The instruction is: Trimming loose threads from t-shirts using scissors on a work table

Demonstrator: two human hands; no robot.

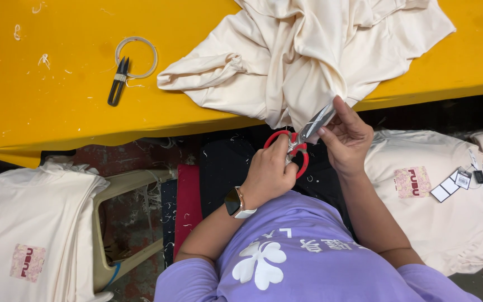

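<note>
My left hand (268, 174), with a watch on its wrist, grips the red-handled scissors (303, 140). The blades point up and to the right, into the edge of a crumpled cream garment (308, 50) that hangs over the front of the yellow table (46, 112). Beside the blade tips, my right hand (346, 137) pinches the garment's hanging edge. Both hands are just below the table's front edge, above my lap.
Small black thread snips (118, 82) and a white ring (136, 56) lie on the table at the left. A stack of folded cream shirts (29, 223) rests at my left beside a pale plastic stool (127, 223). More cream shirts with hang tags (437, 212) are at my right.
</note>
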